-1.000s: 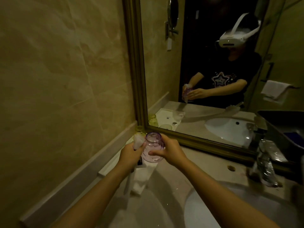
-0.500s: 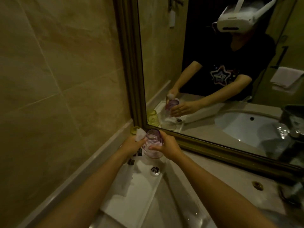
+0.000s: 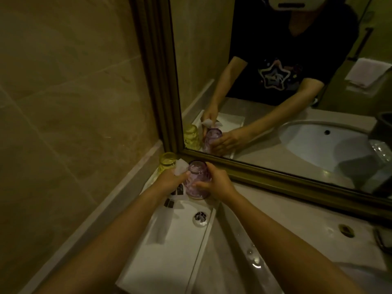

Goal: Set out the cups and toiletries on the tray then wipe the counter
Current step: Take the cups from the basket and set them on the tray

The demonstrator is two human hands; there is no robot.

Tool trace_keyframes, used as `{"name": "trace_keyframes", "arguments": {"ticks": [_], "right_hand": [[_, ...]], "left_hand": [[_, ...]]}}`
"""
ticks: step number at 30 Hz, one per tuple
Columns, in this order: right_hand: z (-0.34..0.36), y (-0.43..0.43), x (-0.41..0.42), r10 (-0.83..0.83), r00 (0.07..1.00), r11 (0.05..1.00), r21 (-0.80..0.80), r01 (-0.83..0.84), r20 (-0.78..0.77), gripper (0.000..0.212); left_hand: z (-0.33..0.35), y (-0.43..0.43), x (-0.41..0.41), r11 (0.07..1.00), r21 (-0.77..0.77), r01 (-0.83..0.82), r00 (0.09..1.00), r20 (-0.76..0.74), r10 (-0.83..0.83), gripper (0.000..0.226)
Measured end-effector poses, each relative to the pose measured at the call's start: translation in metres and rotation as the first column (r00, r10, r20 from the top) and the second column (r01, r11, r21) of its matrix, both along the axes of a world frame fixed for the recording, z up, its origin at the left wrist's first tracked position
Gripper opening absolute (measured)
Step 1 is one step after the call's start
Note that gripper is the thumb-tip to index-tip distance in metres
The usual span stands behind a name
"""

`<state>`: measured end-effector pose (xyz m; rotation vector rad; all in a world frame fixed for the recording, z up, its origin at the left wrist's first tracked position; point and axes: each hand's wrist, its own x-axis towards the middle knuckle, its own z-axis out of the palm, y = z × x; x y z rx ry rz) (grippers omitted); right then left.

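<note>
Head view: two cups, one tray (image 3: 180,249). Both hands wrapped around one purple cup (image 3: 198,179), upside down at the tray's far end: left hand (image 3: 171,179) also pinching white tissue (image 3: 180,167), right hand (image 3: 216,183) fingers curled round. One yellow cup (image 3: 167,161) just beyond left fingertips.

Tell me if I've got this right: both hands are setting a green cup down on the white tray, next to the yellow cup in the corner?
Nearly. The cup between the left hand and right hand is purple, not green, as the head view shows. The rest holds: it is over the white tray, beside the yellow cup in the corner.
</note>
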<state>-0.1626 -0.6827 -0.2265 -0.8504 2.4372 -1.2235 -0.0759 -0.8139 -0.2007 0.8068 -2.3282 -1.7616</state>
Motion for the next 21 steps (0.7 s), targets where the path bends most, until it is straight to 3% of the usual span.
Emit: {"name": "trace_keyframes", "arguments": {"ticks": [10, 15, 21], "right_hand": [[-0.007, 0.002, -0.003, 0.023, 0.997, 0.999, 0.026, -0.022, -0.072, 0.074], [-0.012, 0.002, 0.000, 0.003, 0.997, 1.000, -0.017, -0.004, -0.081, 0.075], [-0.006, 0.003, 0.002, 0.051, 0.999, 0.999, -0.012, -0.051, 0.006, 0.088]], "left_hand": [[-0.009, -0.001, 0.001, 0.997, 0.074, -0.001, 1.000, -0.012, 0.002, 0.036], [-0.007, -0.002, 0.001, 1.000, 0.028, 0.004, 1.000, 0.009, -0.005, 0.038], [0.001, -0.001, 0.008, 0.998, 0.056, -0.021, 0.999, -0.024, 0.023, 0.032]]}}
